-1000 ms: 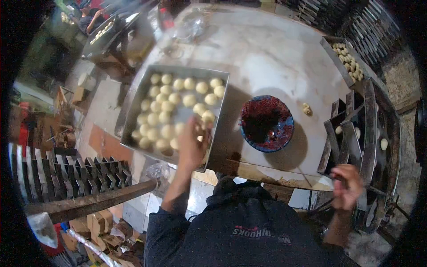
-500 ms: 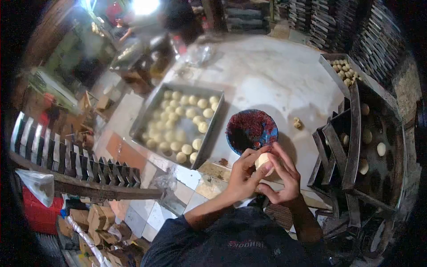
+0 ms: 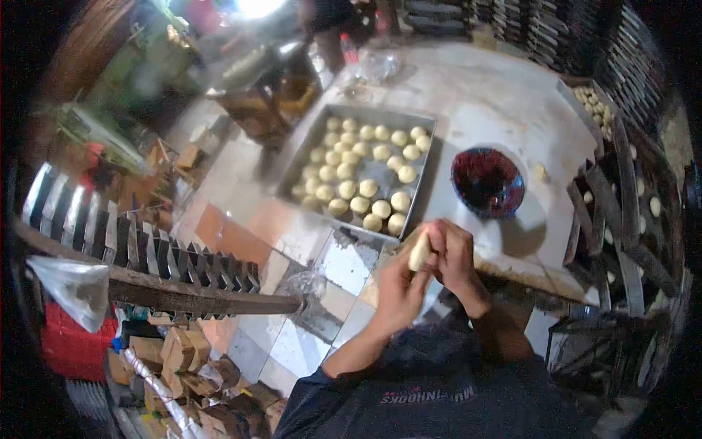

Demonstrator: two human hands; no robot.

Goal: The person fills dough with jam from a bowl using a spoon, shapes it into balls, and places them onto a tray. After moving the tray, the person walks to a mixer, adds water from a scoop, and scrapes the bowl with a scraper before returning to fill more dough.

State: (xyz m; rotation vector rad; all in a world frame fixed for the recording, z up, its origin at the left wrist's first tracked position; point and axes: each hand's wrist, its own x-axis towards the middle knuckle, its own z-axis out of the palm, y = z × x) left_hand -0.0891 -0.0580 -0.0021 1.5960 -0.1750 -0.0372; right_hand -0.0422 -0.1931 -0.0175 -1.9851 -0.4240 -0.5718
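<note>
A pale dough ball (image 3: pixel 420 253) is held between my two hands in front of the table's near edge. My left hand (image 3: pixel 397 291) cups it from the left with fingers closed around it. From the other side my right hand (image 3: pixel 458 254) presses on the same dough, its fingers curled and partly hidden. Just beyond my hands lies a metal tray (image 3: pixel 419 196) with rows of round dough balls (image 3: pixel 368 188). A blue bowl (image 3: pixel 521 196) of dark red crumbly filling (image 3: pixel 482 172) stands to the right of that tray.
A small dough scrap (image 3: pixel 540 173) lies right of the bowl on the pale table (image 3: pixel 468 88). Stacked dark trays (image 3: pixel 630 197) with dough balls crowd the right edge. At left, a rack of metal pieces (image 3: pixel 131 245) stands above cardboard boxes (image 3: pixel 183 351).
My view has turned left, so tray and bowl appear shifted right and upward. Both hands have closed more tightly around the dough ball, which now shows edge-on.
</note>
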